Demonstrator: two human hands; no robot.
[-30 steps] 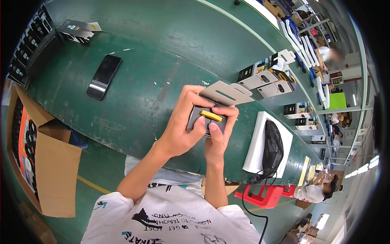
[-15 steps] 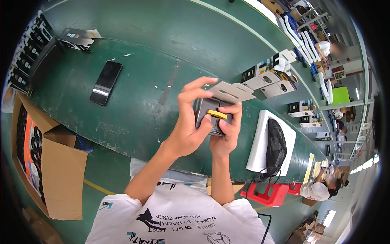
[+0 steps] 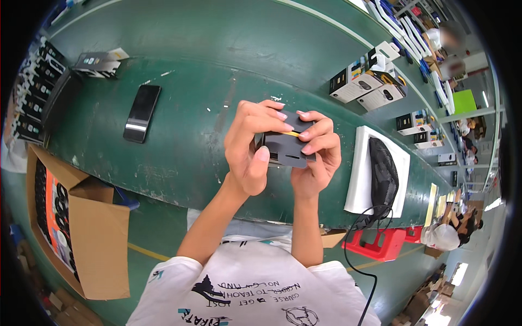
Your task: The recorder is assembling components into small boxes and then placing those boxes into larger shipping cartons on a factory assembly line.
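Observation:
Between both hands, over the near part of the green table [image 3: 185, 157], is a small packaging box [image 3: 285, 145]. Its dark flap, with a slot near the lower edge, lies over the opening. A thin yellow strip [image 3: 293, 133] shows at the fold line. My left hand [image 3: 247, 141] grips the box's left side, thumb by the lower corner and fingers across the top. My right hand [image 3: 321, 149] is closed round the right side, fingertips pressing on the flap. The inside of the box is mostly covered.
A black phone [image 3: 142, 113] lies to the left. Printed boxes [image 3: 359, 84] stand at the far right, near a black pouch [image 3: 383, 171] on white foam [image 3: 356, 190]. An open carton [image 3: 100, 239] sits at lower left, a red stool [image 3: 375, 244] at lower right. Other people are farther right.
The pale hang-tab flap that stood up has come down, and dark card now covers most of the yellow piece. Both hands have shifted their fingers onto the card.

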